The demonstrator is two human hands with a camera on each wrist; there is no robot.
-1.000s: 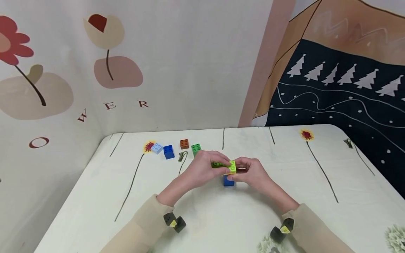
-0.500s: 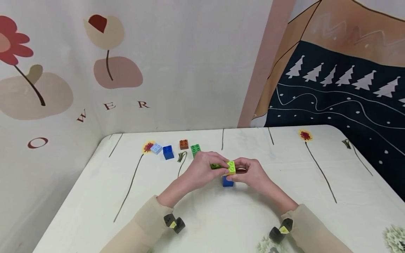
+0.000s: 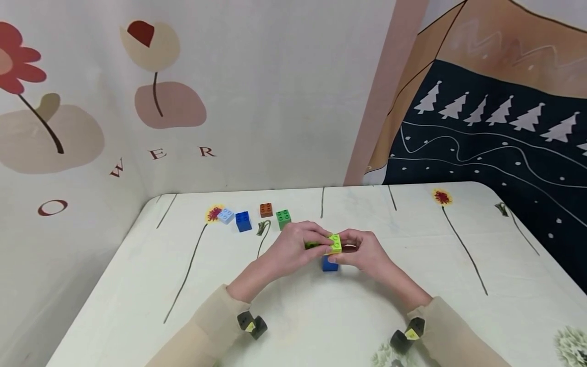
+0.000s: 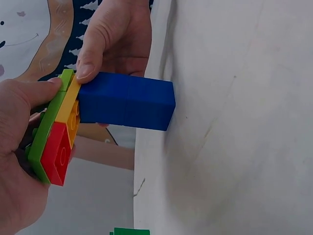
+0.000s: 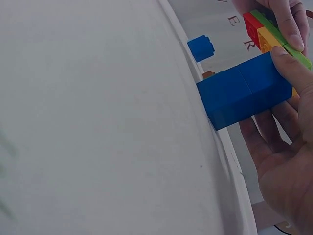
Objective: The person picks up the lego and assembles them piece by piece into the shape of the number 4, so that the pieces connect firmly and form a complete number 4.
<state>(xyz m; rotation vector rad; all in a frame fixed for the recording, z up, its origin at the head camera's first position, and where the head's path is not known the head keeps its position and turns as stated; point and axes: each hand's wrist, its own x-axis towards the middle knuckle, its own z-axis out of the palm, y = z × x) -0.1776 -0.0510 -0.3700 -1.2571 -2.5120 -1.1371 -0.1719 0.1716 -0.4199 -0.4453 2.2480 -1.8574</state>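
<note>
My left hand (image 3: 293,250) pinches the green bricks (image 4: 45,137) that form the top layer of a toy-brick build, its thumb along their upper side. Beneath them are a yellow brick (image 4: 68,105) and a red brick (image 4: 56,155), the red one overhanging with its hollow underside showing. A column of two blue bricks (image 4: 126,100) stands upright on the table under the yellow one. My right hand (image 3: 364,250) grips this column near its top, thumb at the seam between blue and yellow. In the head view, fingers cover most of the build except a lime-green end (image 3: 337,243).
Behind the left hand lie loose bricks: light blue (image 3: 225,216), dark blue (image 3: 243,221), brown (image 3: 266,210) and green (image 3: 284,219). The table (image 3: 293,326) has a white flower-print cloth. A printed curtain (image 3: 275,102) hangs along its far edge.
</note>
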